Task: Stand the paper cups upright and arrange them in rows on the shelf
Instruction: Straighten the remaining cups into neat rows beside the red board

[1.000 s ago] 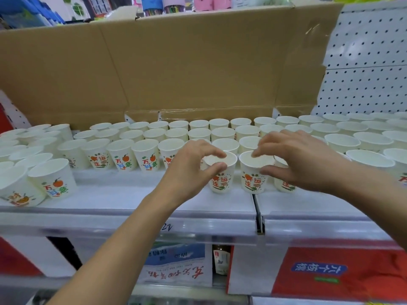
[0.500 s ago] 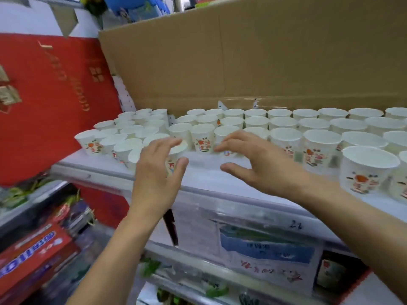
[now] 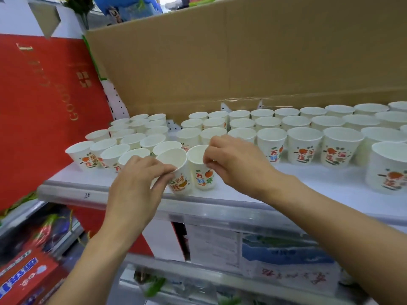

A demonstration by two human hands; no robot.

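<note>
Many white paper cups with orange fruit prints stand upright in rows on the white shelf (image 3: 286, 194). My left hand (image 3: 136, 183) pinches the rim of one cup (image 3: 178, 172), which tilts toward me near the shelf's front edge. My right hand (image 3: 233, 161) pinches the rim of the neighbouring cup (image 3: 201, 170), which stands upright just right of the tilted one. A looser cluster of cups (image 3: 123, 139) fills the shelf's left end. Straighter rows of cups (image 3: 304, 133) run off to the right.
A brown cardboard box wall (image 3: 242, 62) rises behind the cups. A large red gift box (image 3: 39, 106) leans at the shelf's left end. Lower shelves hold a red and blue packet (image 3: 22, 278) and printed signs (image 3: 286, 260). One cup (image 3: 389, 170) stands apart at front right.
The view has swung left along the shelf. Both hands moved from the middle cups to the left cluster, and each now pinches a cup at the front edge.
</note>
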